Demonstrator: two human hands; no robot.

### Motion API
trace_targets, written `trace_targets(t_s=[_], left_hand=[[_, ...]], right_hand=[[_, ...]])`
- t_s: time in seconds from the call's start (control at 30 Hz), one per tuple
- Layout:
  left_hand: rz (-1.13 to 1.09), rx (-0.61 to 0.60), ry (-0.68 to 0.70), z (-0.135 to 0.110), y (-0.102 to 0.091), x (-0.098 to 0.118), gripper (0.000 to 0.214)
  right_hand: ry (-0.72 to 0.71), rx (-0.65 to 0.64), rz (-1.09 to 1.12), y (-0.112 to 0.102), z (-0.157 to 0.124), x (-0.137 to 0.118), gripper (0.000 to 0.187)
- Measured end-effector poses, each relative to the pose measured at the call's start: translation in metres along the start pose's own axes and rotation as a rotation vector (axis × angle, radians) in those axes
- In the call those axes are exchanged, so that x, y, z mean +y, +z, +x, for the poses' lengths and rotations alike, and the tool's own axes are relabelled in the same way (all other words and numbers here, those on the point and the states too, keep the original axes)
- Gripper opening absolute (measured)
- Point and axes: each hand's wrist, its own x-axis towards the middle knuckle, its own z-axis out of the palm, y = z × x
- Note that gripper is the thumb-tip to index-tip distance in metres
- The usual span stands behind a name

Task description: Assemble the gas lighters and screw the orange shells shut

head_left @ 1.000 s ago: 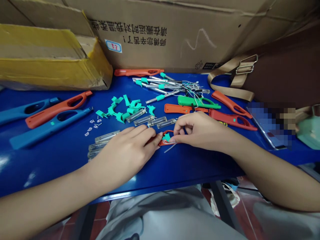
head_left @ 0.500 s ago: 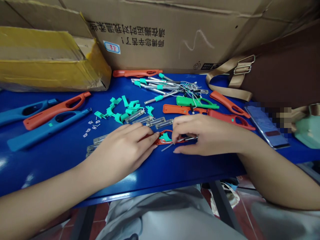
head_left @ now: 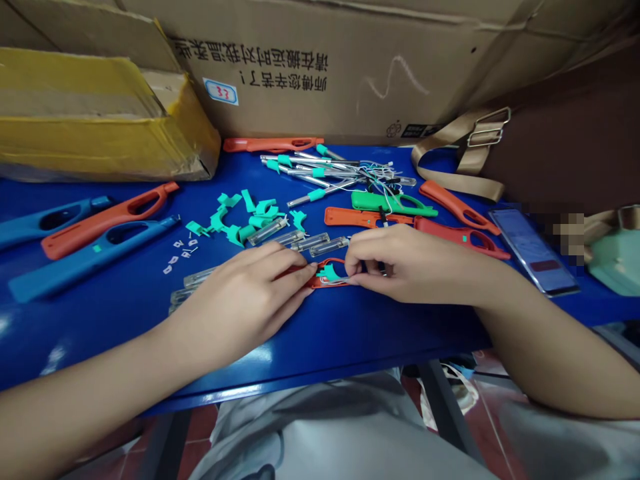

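My left hand (head_left: 260, 290) is closed on the near-left end of an orange lighter shell half (head_left: 314, 283), thumb and index finger pressing its rim. Inside the shell sit a turquoise trigger (head_left: 331, 272) and thin white wires. Over the shell's right part, my right hand (head_left: 395, 267) pinches a thin tube (head_left: 343, 279) between thumb and index finger; its palm hides the rest of the shell. Several clear fuel tanks (head_left: 327, 247) lie just beyond, with more tanks (head_left: 193, 279) beside my left wrist. Loose turquoise triggers (head_left: 265, 209) are heaped behind them.
Metal lighter barrels with wires (head_left: 320, 173) pile up at the back. Blue lighter shells (head_left: 90, 257) lie left; green (head_left: 390, 202) and red (head_left: 455, 235) ones lie right, near a phone (head_left: 533, 250). Cardboard boxes (head_left: 280, 100) wall the far edge; a strap (head_left: 470, 147) hangs at right.
My right thumb and index finger have closed together on the thin tube. Its end, which stuck out below the shell, now lies along the shell. My left hand keeps its hold.
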Motion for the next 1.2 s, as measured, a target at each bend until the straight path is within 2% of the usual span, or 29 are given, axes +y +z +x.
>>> trace_targets(t_s=[0.17,0.37,0.43,0.5,0.53,0.63,0.8,0.87,1.03,1.2], left_hand=[[-0.009,-0.004,0.005,0.0,0.0,0.0,0.027],[-0.013,-0.012,-0.001,0.001,-0.001,0.0,0.028],[-0.013,-0.013,0.001,0.001,-0.001,-0.001,0.028],[-0.013,-0.017,0.002,0.001,-0.001,-0.001,0.029],[-0.013,-0.02,0.002,0.001,-0.001,-0.002,0.029],[-0.015,-0.023,0.005,0.0,0.0,-0.002,0.03],[-0.003,-0.003,0.008,0.0,0.002,-0.002,0.03],[-0.01,0.008,0.01,0.0,0.003,-0.002,0.029],[-0.075,0.01,0.006,0.002,0.003,-0.004,0.026],[-0.099,0.002,-0.022,0.002,0.003,-0.004,0.028]], right_hand=[[0.019,0.038,0.089,0.003,0.001,0.002,0.008],[0.171,0.062,0.25,-0.002,0.0,0.005,0.006],[0.206,0.158,0.252,-0.006,-0.007,0.005,0.009],[0.209,0.304,0.152,-0.006,-0.018,0.004,0.009],[0.199,0.361,0.067,-0.003,-0.025,0.004,0.009],[0.081,0.401,-0.111,0.015,-0.043,0.004,0.012],[0.09,0.538,-0.233,0.052,-0.056,0.011,0.014],[0.104,0.585,-0.2,0.059,-0.053,0.014,0.011],[0.125,0.615,0.082,0.058,-0.044,0.015,0.007],[0.096,0.629,0.097,0.058,-0.043,0.011,0.009]])
